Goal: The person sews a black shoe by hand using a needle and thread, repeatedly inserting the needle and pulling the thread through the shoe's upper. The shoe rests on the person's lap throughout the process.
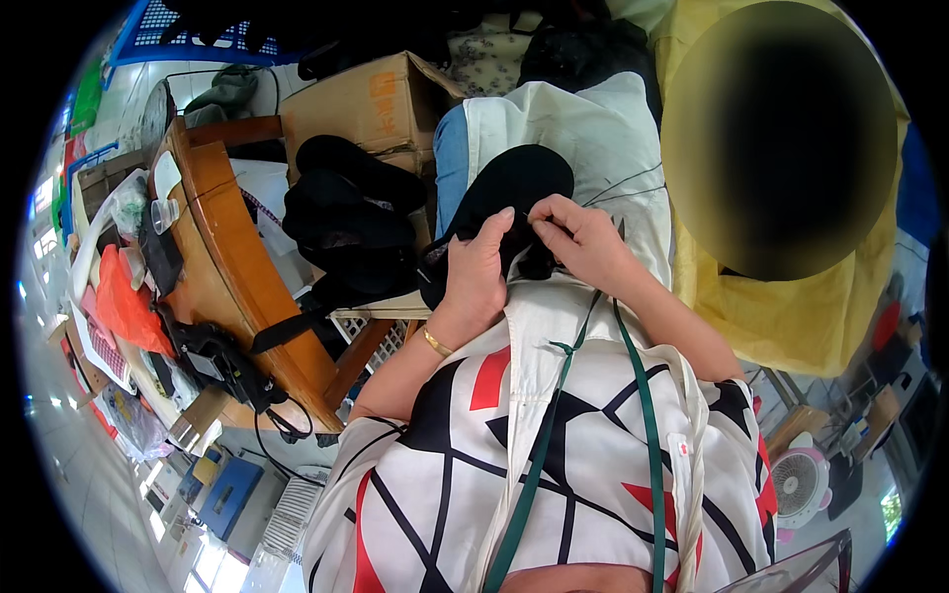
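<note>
A black cloth shoe (521, 178), its broad rounded end pointing away from me, lies over my lap on a white apron (618, 128). My left hand (476, 267) grips its near left side, with the thumb raised along the edge and the other fingers hidden beneath. Against the right side of the shoe, my right hand (583, 237) is closed in a pinch, thumb and forefinger together. What sits in that pinch is too small to make out. Thin dark threads (628, 183) stretch over the apron to the right of this hand. A green cord (539, 465) hangs down my front.
Several black shoes (351, 222) are heaped at my left, before a cardboard box (366, 109). Beyond them stands a wooden table (247, 287) carrying a black bag (213, 361) and a red plastic bag (129, 301). Yellow cloth (781, 316) spreads at the right; a fan (799, 479) stands lower right.
</note>
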### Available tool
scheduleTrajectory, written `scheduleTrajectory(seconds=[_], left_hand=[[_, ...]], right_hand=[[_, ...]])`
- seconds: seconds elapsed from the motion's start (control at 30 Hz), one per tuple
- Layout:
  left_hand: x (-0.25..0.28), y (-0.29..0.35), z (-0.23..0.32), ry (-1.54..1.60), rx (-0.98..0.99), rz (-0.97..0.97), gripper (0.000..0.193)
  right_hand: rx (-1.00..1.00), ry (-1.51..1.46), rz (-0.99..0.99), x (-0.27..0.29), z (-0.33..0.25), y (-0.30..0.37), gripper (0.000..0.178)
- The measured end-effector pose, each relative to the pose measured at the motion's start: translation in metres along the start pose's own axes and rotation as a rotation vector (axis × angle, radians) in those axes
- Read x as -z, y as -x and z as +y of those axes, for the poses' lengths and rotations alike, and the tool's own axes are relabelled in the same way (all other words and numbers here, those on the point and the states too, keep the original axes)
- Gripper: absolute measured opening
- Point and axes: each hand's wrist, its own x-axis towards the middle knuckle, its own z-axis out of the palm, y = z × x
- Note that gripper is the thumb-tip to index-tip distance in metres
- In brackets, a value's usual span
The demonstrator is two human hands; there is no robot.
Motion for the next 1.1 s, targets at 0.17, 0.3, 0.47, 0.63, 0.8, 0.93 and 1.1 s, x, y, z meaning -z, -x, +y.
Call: scheduleTrajectory(seconds=[0.17,0.3,0.47,0.63,0.8,0.93,1.1], left_hand=[[-0.006,0.0,0.001,0.08,0.037,0.005,0.013],[-0.006,-0.002,-0.006,0.025,-0.03,-0.041,0.011],[-0.004,0.0,-0.009,-0.114,-0.119,-0.154,0.011],[0.003,-0.004,-0.018,-0.065,-0.081,-0.131,0.009],[0.008,-0.004,-0.022,-0.14,-0.062,-0.123,0.007],[0.006,-0.004,-0.022,-0.228,-0.084,-0.146,0.009],[-0.015,0.005,-0.005,-0.294,-0.135,-0.118,0.014]], right_hand=[[0.047,-0.006,0.06,-0.007,0.008,0.002,0.007],[0.029,-0.001,0.158,-0.017,0.002,-0.001,0.009],[-0.056,0.08,0.059,-0.006,-0.012,-0.015,0.012],[0.3,0.459,0.218,0.011,-0.015,-0.02,0.011],[0.378,0.339,0.132,0.003,-0.005,-0.028,0.007],[0.057,-0.279,0.192,0.009,-0.027,-0.036,0.01],[-0.169,-0.45,-0.138,0.044,-0.033,-0.011,0.013]])
